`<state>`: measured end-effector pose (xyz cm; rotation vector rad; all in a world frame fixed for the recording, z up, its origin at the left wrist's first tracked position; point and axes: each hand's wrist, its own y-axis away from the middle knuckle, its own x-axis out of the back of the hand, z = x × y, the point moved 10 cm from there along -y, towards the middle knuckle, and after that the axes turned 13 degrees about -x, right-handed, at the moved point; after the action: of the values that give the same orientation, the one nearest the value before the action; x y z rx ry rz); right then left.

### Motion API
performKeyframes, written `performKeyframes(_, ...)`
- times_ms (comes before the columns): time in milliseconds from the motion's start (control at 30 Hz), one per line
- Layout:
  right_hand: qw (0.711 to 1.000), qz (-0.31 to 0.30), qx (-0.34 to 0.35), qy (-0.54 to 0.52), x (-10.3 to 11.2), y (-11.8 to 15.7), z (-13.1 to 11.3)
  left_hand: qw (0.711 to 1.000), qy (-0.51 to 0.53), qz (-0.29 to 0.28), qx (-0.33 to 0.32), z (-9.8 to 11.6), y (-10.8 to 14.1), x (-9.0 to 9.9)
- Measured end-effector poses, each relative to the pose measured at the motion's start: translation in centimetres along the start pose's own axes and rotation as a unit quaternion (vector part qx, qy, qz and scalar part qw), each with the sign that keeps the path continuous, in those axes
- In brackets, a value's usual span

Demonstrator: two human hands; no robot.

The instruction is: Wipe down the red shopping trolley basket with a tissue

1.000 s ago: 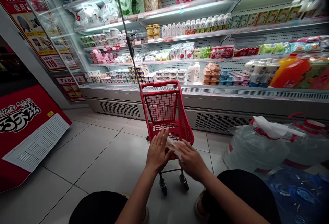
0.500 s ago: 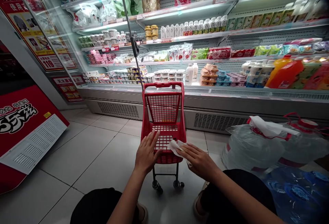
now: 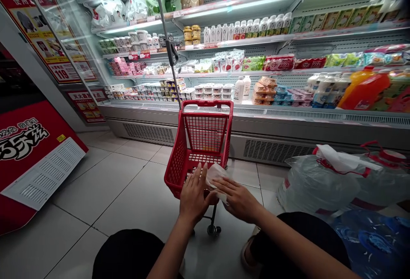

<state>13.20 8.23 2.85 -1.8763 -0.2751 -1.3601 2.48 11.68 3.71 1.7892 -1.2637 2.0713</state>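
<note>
A small red shopping cart (image 3: pixel 175 172) stands on the floor between my legs, its basket turned slightly to the left. My right hand (image 3: pixel 239 199) holds a crumpled white tissue (image 3: pixel 215 173) at the cart's near right corner. Close beside it, my left hand (image 3: pixel 194 198) has its fingers stretched out and lies over the near edge of the basket. Its thumb reaches the tissue, though I cannot tell whether it presses on it. Both hands and the tissue cover much of the basket's near side.
Behind the cart runs a refrigerated display (image 3: pixel 211 119) stocked with yogurts, bottles and pouches. A thin dark pole (image 3: pixel 165 27) rises behind the cart's handle. Large water jugs (image 3: pixel 323 185) stand at the right, with another white tissue (image 3: pixel 341 159) on top. A red freezer (image 3: pixel 28 164) is at the left.
The cart's near end has swung left. My left hand has moved right, closer to my right hand, and the tissue is spread wider between them.
</note>
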Motion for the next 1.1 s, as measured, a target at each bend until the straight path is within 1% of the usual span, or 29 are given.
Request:
performKeyframes(67,0.999,-0.02,0.027,0.007,0.3,-0.1,1.4,1.0,0.0,-0.002,-0.011,0.0,0.6,0.4)
performKeyframes(133,1.0,-0.014,0.018,0.019,1.0,-1.2,4.3,1.0,-0.002,-0.008,-0.019,-0.1,1.1,0.6)
performKeyframes(200,0.999,0.007,-0.024,0.034,1.6,-2.9,7.8,1.0,-0.005,-0.011,-0.016,-0.2,1.4,0.8)
performKeyframes(267,0.996,0.02,-0.071,0.047,1.8,-4.6,10.8,1.0,-0.008,-0.01,-0.013,-0.3,1.5,1.0)
performKeyframes(300,0.994,0.021,-0.09,0.05,1.6,-5.2,11.7,1.0,-0.008,-0.009,-0.012,-0.4,1.6,1.0)
performKeyframes(367,0.993,0.023,-0.111,0.045,1.2,-5.8,12.3,1.0,-0.009,-0.008,-0.015,-0.5,1.6,1.1)
performKeyframes(467,0.993,0.036,-0.115,0.012,0.9,-5.4,10.8,1.0,-0.012,-0.008,-0.018,-1.2,1.7,1.2)
performKeyframes(633,0.994,0.031,-0.091,-0.052,1.5,-4.4,6.4,1.0,-0.014,0.007,-0.002,-3.0,2.1,1.8)
performKeyframes(733,0.994,0.007,-0.066,-0.088,1.7,-4.4,3.0,1.0,-0.008,0.015,0.006,-3.9,2.4,2.1)
performKeyframes(833,0.993,-0.025,-0.033,-0.108,0.9,-3.9,-1.0,1.0,-0.006,0.026,0.014,-4.7,2.7,2.4)
performKeyframes(900,0.994,-0.028,-0.021,-0.103,0.3,-3.4,-3.0,0.999,-0.003,0.029,0.015,-5.2,2.9,2.6)
performKeyframes(1000,0.997,-0.024,0.002,-0.08,-0.4,-3.0,-3.9,1.0,0.003,0.024,0.014,-5.6,3.2,2.7)
performKeyframes(1067,0.996,-0.032,0.04,-0.067,-0.8,-3.2,-3.3,1.0,0.008,0.018,0.017,-5.7,3.4,2.6)
performKeyframes(1100,0.996,-0.034,0.052,-0.06,-0.8,-3.5,-2.3,1.0,0.011,0.016,0.02,-5.7,3.4,2.6)
